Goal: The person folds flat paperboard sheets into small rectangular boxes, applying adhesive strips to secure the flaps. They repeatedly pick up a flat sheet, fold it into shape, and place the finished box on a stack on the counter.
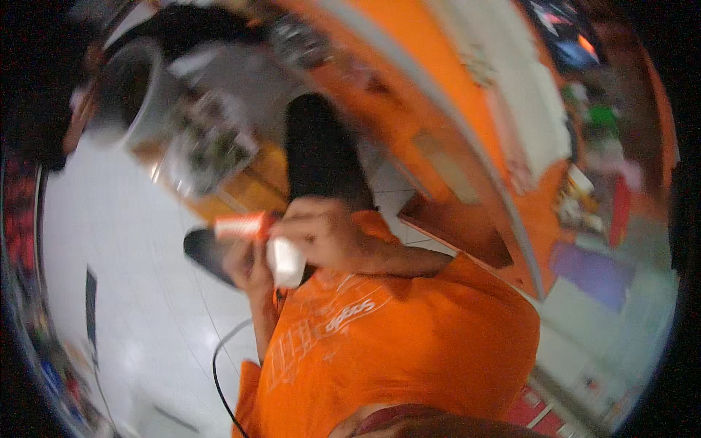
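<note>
Both of my hands are together in front of my orange shirt, and motion smears them. My left hand (244, 261) is closed at the lower side of a small orange-and-white packet (241, 225), whose exact kind I cannot make out. My right hand (328, 235) has its fingers curled against a small white block-like object (286, 263) between the two hands. Its fingertips also come close to the packet's right end. Whether the packet and the white object are joined is not clear.
An orange desk (409, 33) with a grey edge curves along the right. Beyond my knees lies a clear plastic bag (208, 150) on a wooden surface, beside a grey-white bin (135, 91). A black cable (217, 358) hangs at lower left above the white tiled floor (131, 270).
</note>
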Available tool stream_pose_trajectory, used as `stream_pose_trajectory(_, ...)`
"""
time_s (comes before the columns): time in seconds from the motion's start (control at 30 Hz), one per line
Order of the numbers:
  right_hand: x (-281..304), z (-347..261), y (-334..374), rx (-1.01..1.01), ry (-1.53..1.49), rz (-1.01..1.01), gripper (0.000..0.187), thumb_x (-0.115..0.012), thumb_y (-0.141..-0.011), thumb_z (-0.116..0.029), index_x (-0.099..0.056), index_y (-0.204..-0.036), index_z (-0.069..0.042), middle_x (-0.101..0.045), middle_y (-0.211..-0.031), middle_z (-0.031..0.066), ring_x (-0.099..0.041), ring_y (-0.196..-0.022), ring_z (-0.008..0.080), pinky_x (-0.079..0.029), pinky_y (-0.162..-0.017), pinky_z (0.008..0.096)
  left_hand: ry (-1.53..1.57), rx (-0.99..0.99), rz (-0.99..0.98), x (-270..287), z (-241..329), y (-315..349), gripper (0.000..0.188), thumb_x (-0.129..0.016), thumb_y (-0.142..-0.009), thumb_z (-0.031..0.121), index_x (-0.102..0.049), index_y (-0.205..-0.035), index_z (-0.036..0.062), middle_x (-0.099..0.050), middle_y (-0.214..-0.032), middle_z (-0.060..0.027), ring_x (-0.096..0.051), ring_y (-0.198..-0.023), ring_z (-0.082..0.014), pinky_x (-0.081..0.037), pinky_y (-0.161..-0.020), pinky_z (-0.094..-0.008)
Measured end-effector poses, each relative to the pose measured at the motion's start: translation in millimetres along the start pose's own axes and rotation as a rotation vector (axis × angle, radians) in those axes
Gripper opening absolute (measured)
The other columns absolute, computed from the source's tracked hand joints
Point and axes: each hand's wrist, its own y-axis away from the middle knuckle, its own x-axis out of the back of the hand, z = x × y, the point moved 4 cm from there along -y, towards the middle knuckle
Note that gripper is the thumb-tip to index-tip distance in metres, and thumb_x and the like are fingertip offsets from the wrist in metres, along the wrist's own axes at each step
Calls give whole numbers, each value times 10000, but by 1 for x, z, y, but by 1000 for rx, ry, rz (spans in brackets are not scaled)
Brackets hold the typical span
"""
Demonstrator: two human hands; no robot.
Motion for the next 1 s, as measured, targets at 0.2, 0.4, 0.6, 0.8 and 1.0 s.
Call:
stream_pose_trajectory(0.2,1,-7,2,122,73,98,69,-701,-756,-116,-695,-822,-96,-608,-754,59,-634,-751,265,-508,-640,381,89,121,-50,9,-49,-8,398,-694,-921,188,-486,-1187,-22,-558,-1166,-116,-558,-985,-185,-526,-800,-309)
stream_pose_trajectory(0.4,17,-6,-5,119,8,198,340,-839,-637,-142,-683,-935,-91,-632,-876,77,-618,-797,259,-510,-650,355,605,199,-209,-5,-28,-9,390,-723,-831,65,-533,-1163,-10,-628,-1078,-115,-631,-916,-179,-545,-787,-280)
stream_pose_trajectory(0.6,7,3,-8,-81,-498,62,454,-851,-705,-123,-650,-1105,-39,-661,-1109,101,-659,-913,232,-552,-728,321,312,27,-135,-29,17,-8,224,-723,-866,105,-640,-1039,-12,-686,-957,-72,-649,-813,-134,-533,-730,-263)
stream_pose_trajectory(0.8,-4,20,-7,-197,-581,-149,403,-711,-887,-144,-612,-1261,-28,-689,-1067,128,-652,-983,168,-554,-806,300,-180,1,-190,-25,39,8,220,-618,-922,110,-659,-1050,-63,-696,-1017,-133,-647,-900,-192,-504,-784,-310)
stream_pose_trajectory(1.0,7,44,-13,-179,-709,-34,359,-676,-934,-190,-624,-1249,-26,-694,-1054,75,-620,-955,112,-509,-826,265,-192,-296,-414,-8,108,10,325,-614,-918,235,-655,-1051,-60,-677,-1027,-179,-656,-925,-256,-523,-817,-342)
